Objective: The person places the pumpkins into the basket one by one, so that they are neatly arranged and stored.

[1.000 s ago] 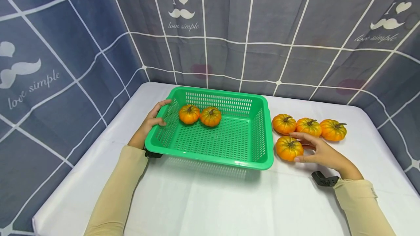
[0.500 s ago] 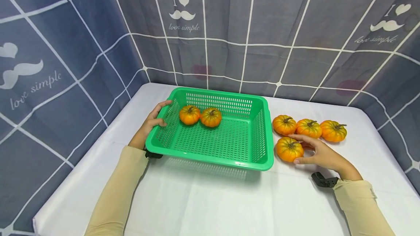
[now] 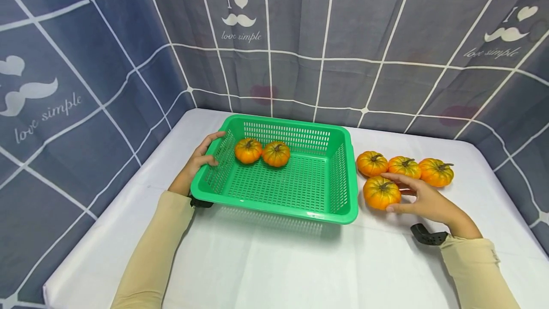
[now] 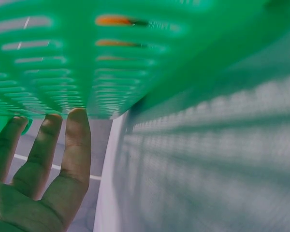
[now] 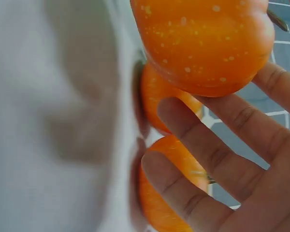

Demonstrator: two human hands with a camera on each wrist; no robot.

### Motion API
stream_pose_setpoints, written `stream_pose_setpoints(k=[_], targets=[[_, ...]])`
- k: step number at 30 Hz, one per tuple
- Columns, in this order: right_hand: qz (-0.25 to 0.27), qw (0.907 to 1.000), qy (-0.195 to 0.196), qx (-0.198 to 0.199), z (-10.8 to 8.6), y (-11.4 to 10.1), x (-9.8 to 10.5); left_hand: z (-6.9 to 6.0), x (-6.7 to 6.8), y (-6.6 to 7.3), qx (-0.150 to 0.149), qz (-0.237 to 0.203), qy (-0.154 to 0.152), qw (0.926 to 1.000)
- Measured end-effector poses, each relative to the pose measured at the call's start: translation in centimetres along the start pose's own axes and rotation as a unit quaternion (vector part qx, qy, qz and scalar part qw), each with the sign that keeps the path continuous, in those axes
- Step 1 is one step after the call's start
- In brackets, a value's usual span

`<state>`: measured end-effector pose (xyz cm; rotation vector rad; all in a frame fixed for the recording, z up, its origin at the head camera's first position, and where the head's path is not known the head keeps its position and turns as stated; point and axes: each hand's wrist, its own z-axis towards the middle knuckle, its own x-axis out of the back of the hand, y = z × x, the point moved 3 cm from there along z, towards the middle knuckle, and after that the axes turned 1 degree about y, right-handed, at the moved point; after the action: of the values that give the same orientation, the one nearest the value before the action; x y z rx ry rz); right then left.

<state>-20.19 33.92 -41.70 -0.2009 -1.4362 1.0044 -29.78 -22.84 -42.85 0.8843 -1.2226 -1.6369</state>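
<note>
The right hand [image 3: 424, 200] grips a small orange pumpkin [image 3: 381, 193] between thumb and fingers, just right of the green basket [image 3: 274, 208]. In the right wrist view this pumpkin [image 5: 208, 43] is clear of the white cloth, with two more pumpkins behind the fingers. At the basket's left side, the left hand [image 3: 195, 163] holds the rim, thumb inside; in the left wrist view its fingers [image 4: 75, 154] lie against the outer wall. Two pumpkins [image 3: 248, 150] [image 3: 276, 154] sit side by side in the basket's back left part.
Three pumpkins [image 3: 371, 163] [image 3: 404, 168] [image 3: 436, 172] stand in a row on the white-covered table [image 3: 266, 266], right of the basket and behind the right hand. A grey checked curtain [image 3: 296, 75] rises along the table's back and left.
The right hand has lifted the front pumpkin slightly off the table and moved it a little to the right. The left hand and the basket stay in place.
</note>
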Motion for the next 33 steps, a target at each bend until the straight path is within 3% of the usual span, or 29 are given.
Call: stream_pose_setpoints(k=[7, 12, 18, 25, 33], targets=[[-0.016, 0.9996, 0.020, -0.011, -0.1, -1.0, 0.8, 0.0, 0.1, 0.0, -0.013, -0.008, -0.006, 0.9999], [-0.018, 0.9994, 0.029, -0.006, -0.1, -1.8, 1.3, 0.0, 0.1, 0.0, -0.015, 0.015, 0.001, 0.9998], [-0.021, 0.9985, 0.048, 0.015, -0.2, -2.4, 1.7, 0.0, 0.1, 0.1, 0.005, 0.003, 0.005, 1.0000], [-0.021, 0.9972, 0.066, 0.028, -0.1, -3.3, 2.0, 0.0, 0.0, 0.2, 0.003, 0.010, 0.004, 0.9999], [-0.009, 0.9941, 0.072, 0.081, 1.0, -4.9, 2.0, -0.1, -0.1, 0.3, 0.011, 0.004, 0.007, 0.9999]])
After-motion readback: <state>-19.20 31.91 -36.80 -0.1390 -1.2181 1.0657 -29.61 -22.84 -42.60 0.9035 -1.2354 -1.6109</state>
